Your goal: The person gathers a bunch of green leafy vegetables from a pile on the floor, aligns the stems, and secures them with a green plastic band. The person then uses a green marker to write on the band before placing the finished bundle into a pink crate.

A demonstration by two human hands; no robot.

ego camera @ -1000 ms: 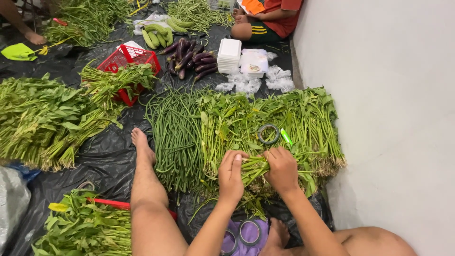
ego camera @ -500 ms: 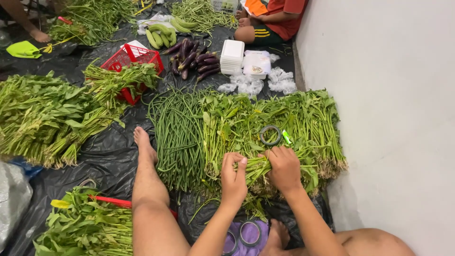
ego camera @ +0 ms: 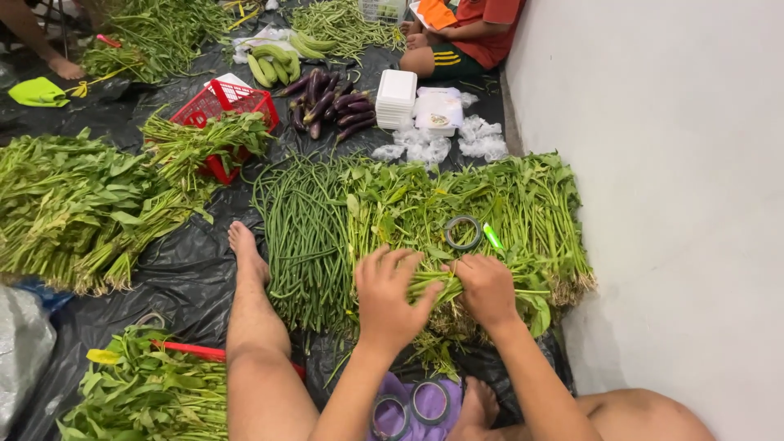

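Both grips, left hand (ego camera: 390, 296) and right hand (ego camera: 487, 288), still tight on the same greens bundle (ego camera: 437, 286).

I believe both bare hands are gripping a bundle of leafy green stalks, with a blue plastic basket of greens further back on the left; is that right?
Not quite: the head view shows the plastic basket is red, not blue. The rest holds: the left hand and right hand both grip the bundle of leafy green stalks, and the basket of greens sits further back on the left.

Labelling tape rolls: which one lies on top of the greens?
The dark tape roll beside the green marker, just beyond the right hand; the other two rolls sit on purple cloth.
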